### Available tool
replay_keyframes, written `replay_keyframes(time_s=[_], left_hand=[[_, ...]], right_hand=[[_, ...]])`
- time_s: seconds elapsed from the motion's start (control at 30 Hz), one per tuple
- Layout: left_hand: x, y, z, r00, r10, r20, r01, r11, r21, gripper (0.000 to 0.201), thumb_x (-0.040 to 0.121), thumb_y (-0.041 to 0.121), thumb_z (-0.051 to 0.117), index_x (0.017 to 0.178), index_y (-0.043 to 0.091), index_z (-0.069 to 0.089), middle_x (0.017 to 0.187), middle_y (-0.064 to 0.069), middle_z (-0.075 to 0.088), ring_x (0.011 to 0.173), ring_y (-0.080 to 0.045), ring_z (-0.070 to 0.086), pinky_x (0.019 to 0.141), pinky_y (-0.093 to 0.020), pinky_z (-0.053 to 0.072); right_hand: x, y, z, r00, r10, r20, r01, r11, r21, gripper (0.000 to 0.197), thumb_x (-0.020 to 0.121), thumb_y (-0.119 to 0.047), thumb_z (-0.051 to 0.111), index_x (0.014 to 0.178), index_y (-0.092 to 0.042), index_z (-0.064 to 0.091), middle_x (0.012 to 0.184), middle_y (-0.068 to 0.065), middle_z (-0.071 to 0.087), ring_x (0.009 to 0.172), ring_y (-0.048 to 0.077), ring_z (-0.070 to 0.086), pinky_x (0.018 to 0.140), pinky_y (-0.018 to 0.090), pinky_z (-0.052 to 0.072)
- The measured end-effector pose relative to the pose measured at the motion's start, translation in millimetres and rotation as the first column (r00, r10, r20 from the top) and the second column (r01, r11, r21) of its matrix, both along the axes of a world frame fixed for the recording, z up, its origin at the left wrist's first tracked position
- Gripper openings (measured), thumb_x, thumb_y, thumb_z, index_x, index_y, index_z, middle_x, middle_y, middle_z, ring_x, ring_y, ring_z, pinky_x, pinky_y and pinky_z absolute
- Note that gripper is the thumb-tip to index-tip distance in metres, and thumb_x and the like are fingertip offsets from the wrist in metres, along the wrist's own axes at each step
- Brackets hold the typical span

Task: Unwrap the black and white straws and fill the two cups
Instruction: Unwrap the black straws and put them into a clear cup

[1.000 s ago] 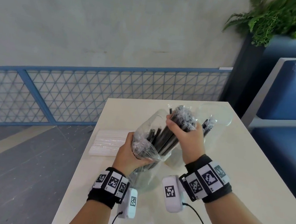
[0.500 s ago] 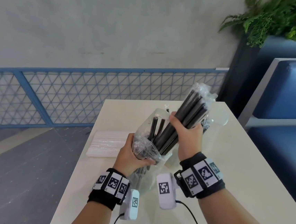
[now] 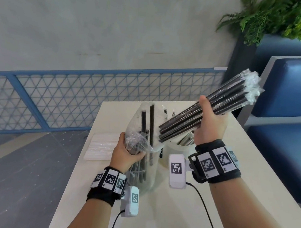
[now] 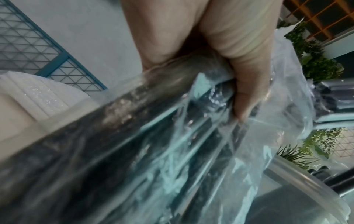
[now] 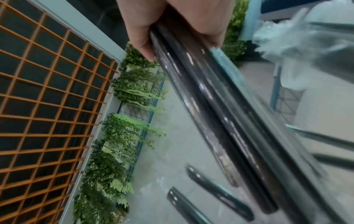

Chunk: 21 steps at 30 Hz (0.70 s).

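Note:
My right hand (image 3: 208,120) grips a thick bundle of black straws (image 3: 218,105), lifted clear of the bag and slanting up to the right; their far tips carry crinkled clear wrap. In the right wrist view the black straws (image 5: 210,106) run under my curled fingers. My left hand (image 3: 126,153) grips the clear plastic bag (image 3: 140,131), crumpled around a few black straws that still stand in it. The clear plastic bag (image 4: 172,144) fills the left wrist view under my fingers. A translucent cup (image 3: 171,152) holding some black straws stands between my hands. A pack of white straws (image 3: 102,146) lies at the table's left edge.
The cream table (image 3: 182,209) is narrow, with floor dropping off at its left edge. A blue mesh railing (image 3: 56,93) runs behind it. A blue padded bench (image 3: 288,127) and a planter with ferns (image 3: 284,18) stand to the right. Cables trail from both wrist cameras.
My right hand has drawn the bundle of black straws up and to the right, out of the bag. My left hand kept its hold on the bag.

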<state>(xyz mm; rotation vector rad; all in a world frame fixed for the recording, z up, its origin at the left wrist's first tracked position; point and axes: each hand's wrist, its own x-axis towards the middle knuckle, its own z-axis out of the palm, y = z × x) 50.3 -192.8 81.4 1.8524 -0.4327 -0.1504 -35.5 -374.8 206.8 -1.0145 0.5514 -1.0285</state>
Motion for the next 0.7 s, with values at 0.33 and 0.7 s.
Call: replay_keyframes(time_s=[0.33,0.7], left_hand=[[-5.3,-5.5,5.5,1.000,-0.027,0.006,0.028,0.998,-0.061,0.064,0.062,0.005,0.081,0.095,0.041,0.040,0.092,0.027,0.051,0.086,0.014,0.050,0.068,0.005,0.038],[-0.8,-6.2,-5.8,0.997,-0.054,-0.064,0.045,0.991,-0.126,0.071,0.055,0.015,0.086,0.104,0.045,0.044,0.106,0.013,0.062,0.101,-0.005,0.061,0.089,-0.027,0.048]], right_hand=[[12.8,-7.5,-27.3,0.972,-0.081,-0.220,-0.006,0.930,-0.367,0.033,0.072,-0.021,0.077,0.098,-0.013,0.058,0.087,-0.007,0.063,0.079,0.004,0.061,0.068,0.010,0.050],[23.6,-16.0,-60.3,0.917,-0.028,-0.398,-0.164,0.883,-0.440,0.073,0.068,-0.017,0.080,0.127,-0.019,0.037,0.108,-0.004,0.053,0.097,0.012,0.055,0.085,0.023,0.046]])
